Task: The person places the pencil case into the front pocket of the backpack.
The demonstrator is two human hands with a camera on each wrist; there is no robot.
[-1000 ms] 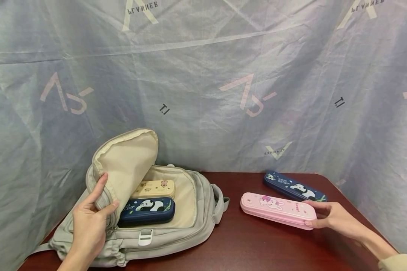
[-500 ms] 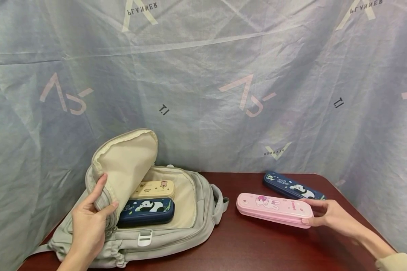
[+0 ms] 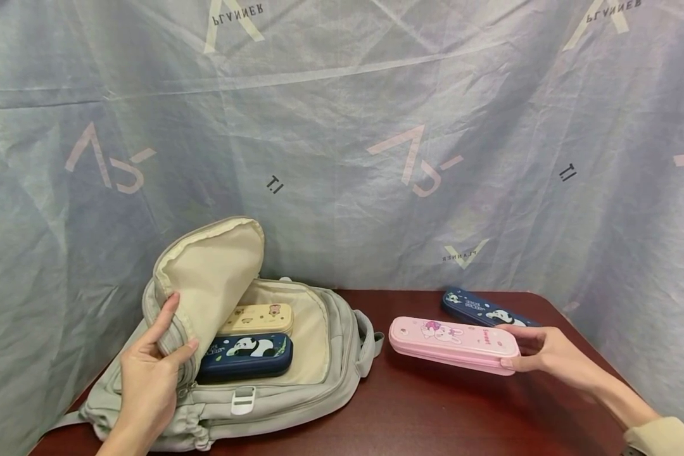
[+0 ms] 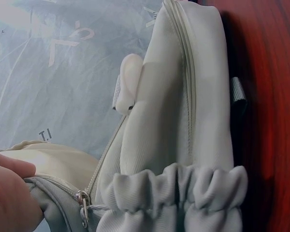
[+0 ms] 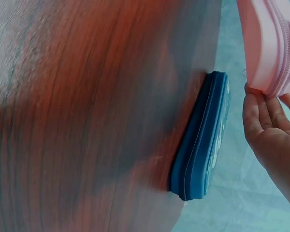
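My left hand (image 3: 151, 373) pinches the raised front flap (image 3: 211, 272) of a grey backpack (image 3: 296, 405), keeping its cream-lined compartment open. Inside lie a yellow pencil case (image 3: 262, 318) and, nearer me, a navy panda pencil case (image 3: 247, 354), both partly covered by the flap. On the right, my right hand (image 3: 553, 358) grips one end of a pink rabbit pencil case (image 3: 453, 342), thumb at the near side and fingers behind. The right wrist view shows this pink case (image 5: 266, 43) lifted off the table. Behind it a second navy panda pencil case (image 3: 479, 307) lies on the table.
The dark red-brown table (image 3: 422, 418) carries everything. A grey printed cloth (image 3: 342, 158) hangs close behind and along both sides. The backpack's top handle loop (image 3: 367, 342) sticks out toward the middle, and a zipper pull (image 4: 83, 205) hangs beside the left hand.
The right hand has moved left and slightly up with the pink pencil case, hiding more of the navy case behind. My left hand and the backpack have stayed in place.
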